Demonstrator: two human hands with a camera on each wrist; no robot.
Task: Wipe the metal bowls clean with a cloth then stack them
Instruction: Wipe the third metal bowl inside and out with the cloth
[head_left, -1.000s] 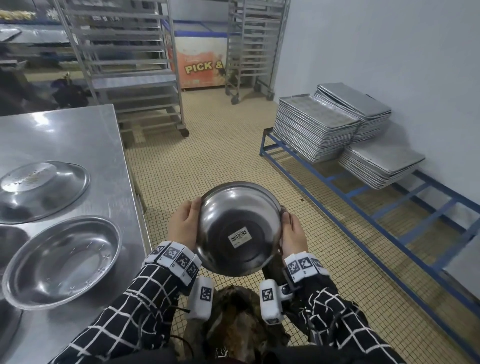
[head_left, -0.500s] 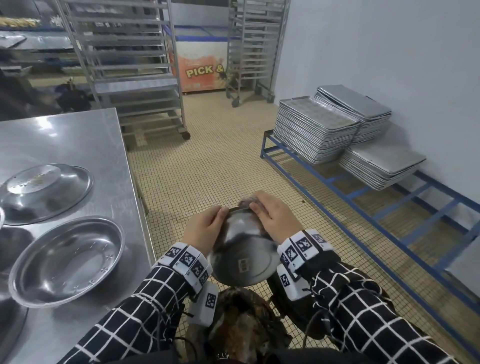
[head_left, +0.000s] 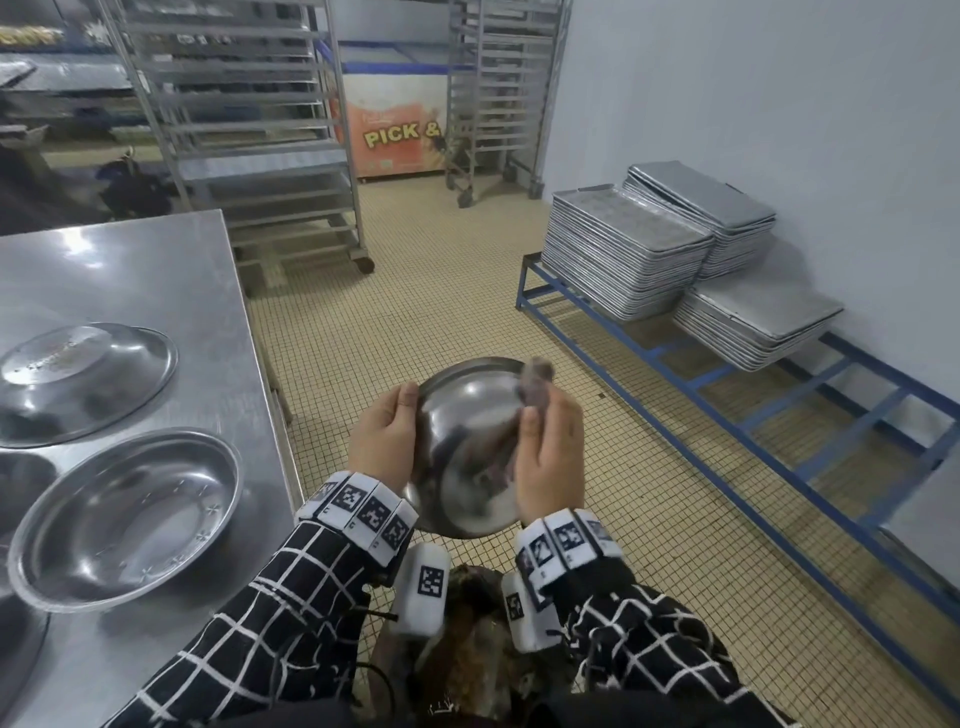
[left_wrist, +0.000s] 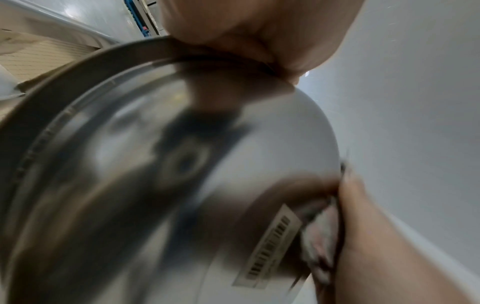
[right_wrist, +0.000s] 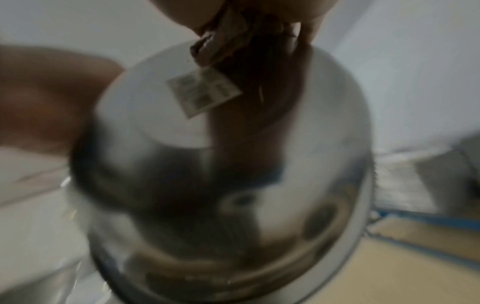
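I hold a shiny metal bowl (head_left: 462, 447) in the air over the tiled floor, its outer side turned towards me. My left hand (head_left: 387, 436) grips its left rim. My right hand (head_left: 545, 452) pinches a dark brownish cloth (head_left: 535, 387) and presses it against the bowl's right side. In the left wrist view the bowl (left_wrist: 182, 174) fills the frame, with a barcode sticker (left_wrist: 270, 244) on its base beside the cloth (left_wrist: 319, 242). The right wrist view shows the bowl (right_wrist: 221, 164), the sticker (right_wrist: 203, 91) and the cloth (right_wrist: 233, 43) bunched under my fingers.
A steel table (head_left: 130, 270) stands to my left with an upright bowl (head_left: 124, 519) near me and an upturned bowl (head_left: 78, 379) behind it. Stacked baking trays (head_left: 628, 249) sit on a blue frame (head_left: 779, 410) at right. Wheeled racks (head_left: 249, 130) stand at the back.
The bowl has tipped from base-up towards me to a tilted pose. My right hand has swung from the right rim across its top and back down its right side, carrying the cloth.
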